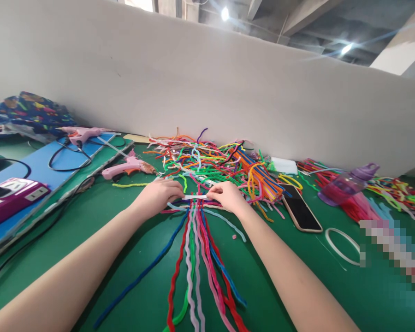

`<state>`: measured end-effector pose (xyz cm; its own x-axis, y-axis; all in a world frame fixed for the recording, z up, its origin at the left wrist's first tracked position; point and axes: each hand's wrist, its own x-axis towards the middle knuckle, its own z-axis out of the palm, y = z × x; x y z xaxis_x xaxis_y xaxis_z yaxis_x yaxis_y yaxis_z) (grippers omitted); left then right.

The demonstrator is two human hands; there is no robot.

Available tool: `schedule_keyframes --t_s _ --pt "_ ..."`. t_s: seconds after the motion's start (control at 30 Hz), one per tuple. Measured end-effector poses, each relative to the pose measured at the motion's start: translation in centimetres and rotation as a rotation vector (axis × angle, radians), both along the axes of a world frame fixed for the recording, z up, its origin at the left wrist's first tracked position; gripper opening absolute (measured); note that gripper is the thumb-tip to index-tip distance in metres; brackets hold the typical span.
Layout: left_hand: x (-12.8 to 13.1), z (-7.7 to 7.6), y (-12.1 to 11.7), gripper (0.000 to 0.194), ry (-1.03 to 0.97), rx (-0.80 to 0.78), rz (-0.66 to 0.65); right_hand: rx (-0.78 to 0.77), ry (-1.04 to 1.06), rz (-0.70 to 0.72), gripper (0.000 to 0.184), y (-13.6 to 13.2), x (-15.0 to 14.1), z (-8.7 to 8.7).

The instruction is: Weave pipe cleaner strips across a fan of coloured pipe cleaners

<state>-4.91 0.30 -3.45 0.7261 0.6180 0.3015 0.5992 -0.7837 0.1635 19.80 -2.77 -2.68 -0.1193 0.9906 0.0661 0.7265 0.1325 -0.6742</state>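
A short white strip (195, 197) is stretched level between my two hands. My left hand (161, 196) pinches its left end, and my right hand (224, 194) pinches the right end. Beneath the strip lies a set of wavy pipe cleaners (190, 258) in blue, red, lilac, green and pink, fanning out toward me. Other pipe cleaners cross them sideways near my fingers, among them a light blue one (228, 221). Where the strip meets the crossing stems is too small to make out.
Behind my hands is a heap of coloured pipe cleaners (193, 159). Pink glue guns (129, 167) with cords lie left, near a purple power strip (17, 196). At right are a phone (301, 210), a purple bottle (347, 184) and a white ring (342, 246). A white partition (207, 83) stands behind.
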Motion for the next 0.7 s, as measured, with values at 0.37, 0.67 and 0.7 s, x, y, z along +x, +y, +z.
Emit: schedule_keyframes --t_s 0.37,0.67,0.7 --pt "0.3 0.3 -0.1 0.028 0.085 0.102 -0.085 0.01 -0.15 0.003 0.012 0.0 -0.4 0.2" --pt "0.3 1.4 0.0 0.029 0.126 0.007 -0.109 -0.007 -0.236 -0.041 0.013 0.1 -0.8 -0.1" --pt "0.1 1.4 0.1 0.032 0.124 -0.004 -0.105 -0.015 -0.229 -0.047 0.013 0.2 -0.8 0.0"
